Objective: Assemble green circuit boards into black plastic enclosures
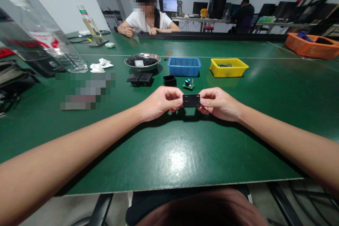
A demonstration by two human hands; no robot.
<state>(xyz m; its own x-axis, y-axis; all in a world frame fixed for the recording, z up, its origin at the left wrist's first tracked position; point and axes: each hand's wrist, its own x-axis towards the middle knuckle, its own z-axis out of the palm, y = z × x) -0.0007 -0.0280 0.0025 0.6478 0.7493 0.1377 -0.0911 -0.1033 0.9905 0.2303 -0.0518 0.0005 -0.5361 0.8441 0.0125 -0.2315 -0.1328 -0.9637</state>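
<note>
Between my two hands a flat black rectangular plate with small slots near its corners is held up, its face toward me. My left hand pinches its left edge between thumb and fingers. On the opposite edge, my right hand pinches it the same way. Just beyond stand a small open black box and a green circuit board carrying a blue component. To their left lie black plastic casings, side by side.
A metal bowl of black parts, a blue bin and a yellow bin line the far side. Water bottles and crumpled tissue are at left. An orange basket sits far right. A person works opposite.
</note>
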